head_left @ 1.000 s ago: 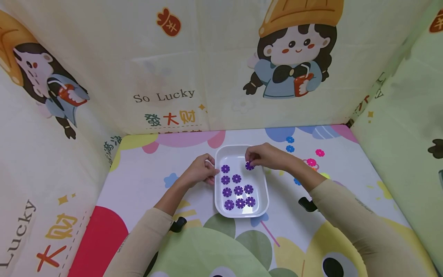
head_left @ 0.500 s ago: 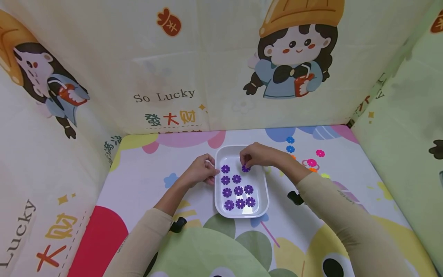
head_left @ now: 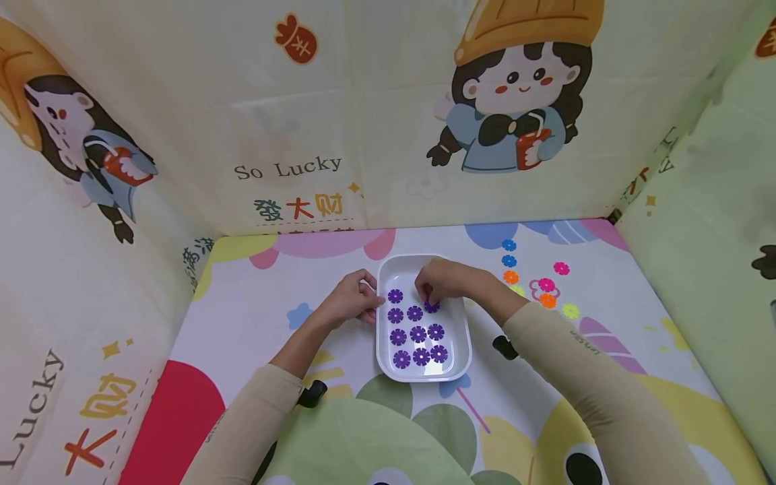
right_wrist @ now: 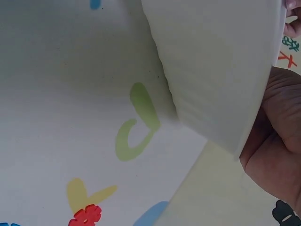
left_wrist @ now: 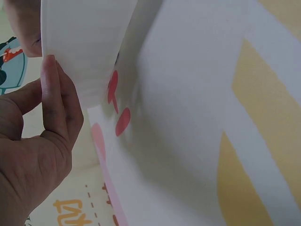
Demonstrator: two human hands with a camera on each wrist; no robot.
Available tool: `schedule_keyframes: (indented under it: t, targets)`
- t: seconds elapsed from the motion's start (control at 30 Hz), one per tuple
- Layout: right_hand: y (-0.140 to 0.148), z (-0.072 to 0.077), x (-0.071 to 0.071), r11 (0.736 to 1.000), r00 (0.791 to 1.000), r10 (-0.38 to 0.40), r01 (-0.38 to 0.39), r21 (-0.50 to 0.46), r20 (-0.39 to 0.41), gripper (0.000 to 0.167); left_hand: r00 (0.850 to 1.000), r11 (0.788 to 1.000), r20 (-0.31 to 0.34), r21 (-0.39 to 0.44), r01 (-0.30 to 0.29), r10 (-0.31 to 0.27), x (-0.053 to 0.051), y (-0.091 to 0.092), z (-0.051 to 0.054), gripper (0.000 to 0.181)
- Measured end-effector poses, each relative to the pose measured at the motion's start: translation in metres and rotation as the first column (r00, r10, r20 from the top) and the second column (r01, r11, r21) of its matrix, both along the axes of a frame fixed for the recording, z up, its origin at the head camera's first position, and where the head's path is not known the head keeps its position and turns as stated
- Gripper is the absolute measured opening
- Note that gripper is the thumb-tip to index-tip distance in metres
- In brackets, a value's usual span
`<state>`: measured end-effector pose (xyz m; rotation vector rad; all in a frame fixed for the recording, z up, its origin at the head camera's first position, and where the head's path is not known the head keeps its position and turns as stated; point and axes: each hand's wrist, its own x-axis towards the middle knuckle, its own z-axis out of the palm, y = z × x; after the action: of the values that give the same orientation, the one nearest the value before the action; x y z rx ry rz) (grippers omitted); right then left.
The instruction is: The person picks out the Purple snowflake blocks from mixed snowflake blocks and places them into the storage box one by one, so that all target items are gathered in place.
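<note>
A white rectangular tray [head_left: 424, 372] stands mid-table in the head view. Inside it, purple flower-shaped pieces [head_left: 417, 334] lie in rough rows. My left hand [head_left: 351, 297] grips the tray's left rim, thumb at the edge; in the left wrist view its fingers [left_wrist: 52, 96] touch the outer wall. Reaching over the far right side, my right hand [head_left: 445, 279] pinches another purple flower-shaped piece [head_left: 432, 307] low inside the tray. Whether that piece touches the tray floor, I cannot tell. The tray wall [right_wrist: 216, 80] hides my right fingertips in the right wrist view.
Right of the tray, loose flower-shaped pieces lie on the patterned table: blue [head_left: 508, 261], orange [head_left: 511, 277], pink [head_left: 561, 269] and yellow [head_left: 570, 310]. A printed cloth wall [head_left: 388, 135] rises behind the table, with others at both sides.
My right hand has moved left and nearer to me over the tray, carrying the purple flower-shaped piece. Its forearm has uncovered orange pieces on the table. The left hand stays at the rim.
</note>
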<state>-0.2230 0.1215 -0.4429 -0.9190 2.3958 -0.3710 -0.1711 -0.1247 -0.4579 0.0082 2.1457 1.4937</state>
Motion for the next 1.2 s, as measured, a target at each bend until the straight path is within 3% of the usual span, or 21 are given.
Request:
schedule_keyframes:
  t: [0.47,0.77,1.03,1.2]
  targets:
    - [-0.007,-0.007,0.01,0.996,0.998,-0.056,0.057,0.067,-0.007,0.008,1.0,1.0,-0.005,0.002,0.003,-0.003,0.0,0.0,0.002,0.033]
    - [-0.007,-0.008,0.011,0.995,0.999,-0.037,0.04,0.094,-0.028,0.01,1.0,1.0,0.006,0.008,-0.009,0.009,0.0,0.0,0.003,0.031]
    - [-0.005,-0.007,0.012,0.996,0.999,-0.004,0.009,0.084,-0.052,0.008,1.0,1.0,0.006,0.005,-0.014,0.014,0.0,0.001,0.003,0.03]
    - [-0.002,-0.006,0.013,0.999,0.998,-0.009,0.011,0.032,-0.056,0.006,1.0,1.0,0.011,0.005,-0.012,0.012,0.0,0.001,0.002,0.03]
